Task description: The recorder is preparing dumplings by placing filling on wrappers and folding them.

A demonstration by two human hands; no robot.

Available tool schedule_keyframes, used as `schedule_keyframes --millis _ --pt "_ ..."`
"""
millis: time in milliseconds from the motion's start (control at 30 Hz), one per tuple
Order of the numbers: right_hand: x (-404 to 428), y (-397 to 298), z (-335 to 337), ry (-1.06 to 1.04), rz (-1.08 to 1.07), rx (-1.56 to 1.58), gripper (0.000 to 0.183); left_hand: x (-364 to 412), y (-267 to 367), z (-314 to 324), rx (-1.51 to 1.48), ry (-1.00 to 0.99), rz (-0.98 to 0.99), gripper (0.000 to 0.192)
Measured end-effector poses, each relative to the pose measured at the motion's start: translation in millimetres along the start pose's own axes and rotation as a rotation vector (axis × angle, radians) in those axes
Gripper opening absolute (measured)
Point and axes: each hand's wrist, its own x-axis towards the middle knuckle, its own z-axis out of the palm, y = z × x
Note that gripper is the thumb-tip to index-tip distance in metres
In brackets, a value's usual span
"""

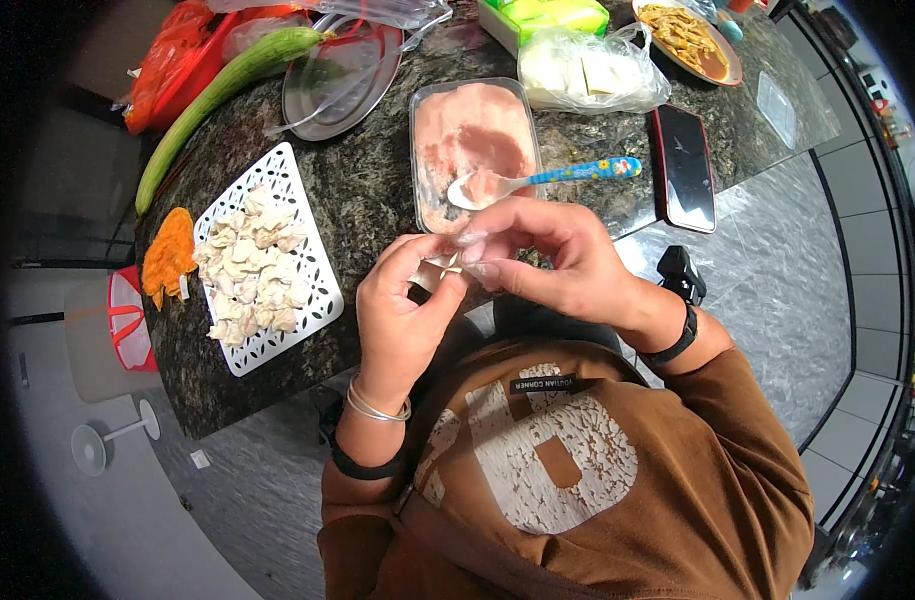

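My left hand (409,307) and my right hand (555,262) meet in front of my body, with a small white wonton wrapper (427,276) pinched between their fingertips. Any filling inside the wrapper is hidden by the fingers. Just beyond the hands is a clear plastic tub (415,161) of pink minced meat (457,112), partly scooped out. Across the tub's near right edge lies a spoon (577,172) with a blue patterned handle and some meat in its white bowl. To the left, a pile of folded wontons (251,262) covers much of a white perforated tray (319,300).
An orange cloth (169,255) lies left of the tray, near a long green gourd (225,97) and a metal plate (345,112). Rightward are a bag of white wrappers (592,75), a phone (685,166), a plate of food (686,41) and a plastic lid (776,110).
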Motion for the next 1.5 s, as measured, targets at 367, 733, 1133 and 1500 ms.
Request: schedule_keyframes --millis 367,733,1133,1500 --pt "7.0 0.4 -16.6 -0.127 -0.238 -0.483 0.031 3.6 0.0 -3.2 -0.859 -0.133 -0.348 0.037" --pt "6.4 3.4 -16.4 0.010 -0.107 -0.158 0.011 2.5 1.4 -11.4 -0.854 -0.185 -0.447 0.044" --pt "11.2 5.8 -18.4 0.015 -0.343 -0.435 0.011 -5.4 -3.4 6.5 -0.673 0.163 -0.273 0.020" --pt "14.2 7.8 -9.8 0.094 -0.279 -0.576 0.015 0.3 -0.1 16.8 0.143 0.278 0.279 0.026"
